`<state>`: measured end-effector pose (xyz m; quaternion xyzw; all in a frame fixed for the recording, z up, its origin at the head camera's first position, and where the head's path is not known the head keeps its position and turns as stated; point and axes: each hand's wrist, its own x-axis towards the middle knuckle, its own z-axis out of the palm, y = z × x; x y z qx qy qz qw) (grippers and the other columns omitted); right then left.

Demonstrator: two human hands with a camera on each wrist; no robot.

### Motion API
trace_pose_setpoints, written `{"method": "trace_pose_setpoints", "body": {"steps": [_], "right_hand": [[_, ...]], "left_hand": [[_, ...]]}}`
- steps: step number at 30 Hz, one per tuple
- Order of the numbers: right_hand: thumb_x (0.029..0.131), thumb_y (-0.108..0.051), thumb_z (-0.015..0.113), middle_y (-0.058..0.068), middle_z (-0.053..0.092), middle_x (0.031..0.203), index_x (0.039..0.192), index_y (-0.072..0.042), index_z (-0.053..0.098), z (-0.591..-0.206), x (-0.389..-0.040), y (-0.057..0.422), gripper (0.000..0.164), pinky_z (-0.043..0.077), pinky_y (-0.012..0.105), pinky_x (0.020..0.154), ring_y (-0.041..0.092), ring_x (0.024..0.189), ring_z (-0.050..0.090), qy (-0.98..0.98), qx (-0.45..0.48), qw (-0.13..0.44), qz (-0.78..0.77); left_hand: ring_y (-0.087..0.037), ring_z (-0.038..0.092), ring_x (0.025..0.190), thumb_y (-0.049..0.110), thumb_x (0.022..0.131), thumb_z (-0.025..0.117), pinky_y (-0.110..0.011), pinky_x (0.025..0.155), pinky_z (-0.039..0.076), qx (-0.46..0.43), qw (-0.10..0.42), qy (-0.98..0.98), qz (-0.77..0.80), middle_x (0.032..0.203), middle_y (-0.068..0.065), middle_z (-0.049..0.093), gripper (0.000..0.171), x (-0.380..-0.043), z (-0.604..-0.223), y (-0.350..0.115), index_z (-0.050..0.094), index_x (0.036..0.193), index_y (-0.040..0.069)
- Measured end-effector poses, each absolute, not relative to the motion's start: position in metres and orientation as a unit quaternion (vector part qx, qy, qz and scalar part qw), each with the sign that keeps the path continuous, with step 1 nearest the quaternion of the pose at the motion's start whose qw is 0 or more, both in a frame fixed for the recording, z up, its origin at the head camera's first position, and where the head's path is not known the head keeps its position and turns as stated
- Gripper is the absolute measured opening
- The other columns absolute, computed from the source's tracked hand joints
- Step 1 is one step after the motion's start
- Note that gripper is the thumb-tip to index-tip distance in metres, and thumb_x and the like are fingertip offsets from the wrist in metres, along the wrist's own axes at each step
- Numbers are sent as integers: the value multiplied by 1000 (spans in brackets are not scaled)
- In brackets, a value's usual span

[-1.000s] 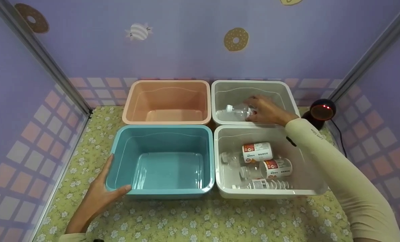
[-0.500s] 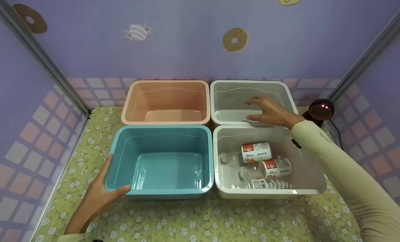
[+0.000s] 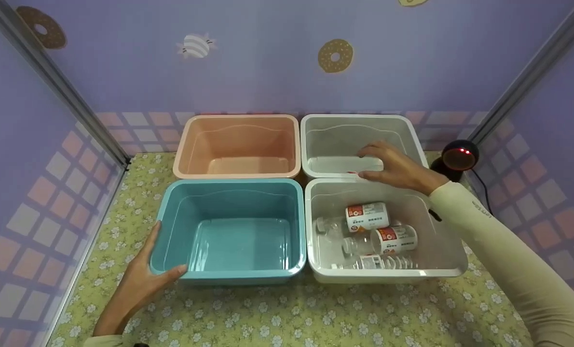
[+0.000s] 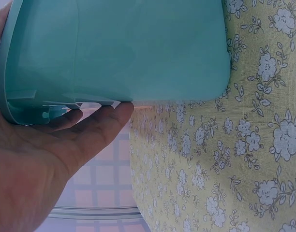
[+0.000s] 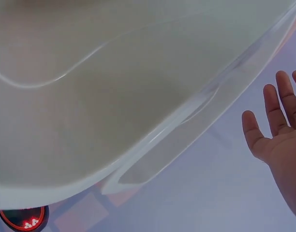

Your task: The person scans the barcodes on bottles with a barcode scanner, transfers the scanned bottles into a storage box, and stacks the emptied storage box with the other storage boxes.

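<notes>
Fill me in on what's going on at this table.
Someone is working bare-handed over four plastic tubs. Their left hand rests against the near left corner of the blue tub. Their right hand, fingers spread and holding nothing, is at the near side of the rear pale tub. Three clear bottles lie on their sides in the front pale tub. The fourth tub, the orange one, stands behind the blue one.

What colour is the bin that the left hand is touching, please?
The bin at the left hand is turquoise blue, showing best in the head view.
</notes>
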<state>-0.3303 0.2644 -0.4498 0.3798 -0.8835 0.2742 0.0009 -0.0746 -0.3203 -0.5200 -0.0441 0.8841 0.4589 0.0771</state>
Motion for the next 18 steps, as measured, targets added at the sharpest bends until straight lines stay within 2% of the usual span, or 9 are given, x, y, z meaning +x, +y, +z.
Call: {"method": "trace_pose_setpoints", "body": {"steps": [7,18], "right_hand": [[101,-18,84,21,65,139,138,3,71,-452,-316,274,44,48,61,114,41,134,57,-883,381,-8,275],[98,-15,86,18,68,137,136,2,73,-455,-296,275,44,50,60,112,40,130,61,-876,405,-1,260]], "left_hand": [[-67,10,159,42,98,82,-93,115,16,-39,76,885,457,183,-23,0,120,-75,-519,-320,-9,175,46],[-69,13,158,43,99,82,-92,115,20,-38,78,891,446,183,-26,1,120,-76,-521,-321,-10,176,42]]}}
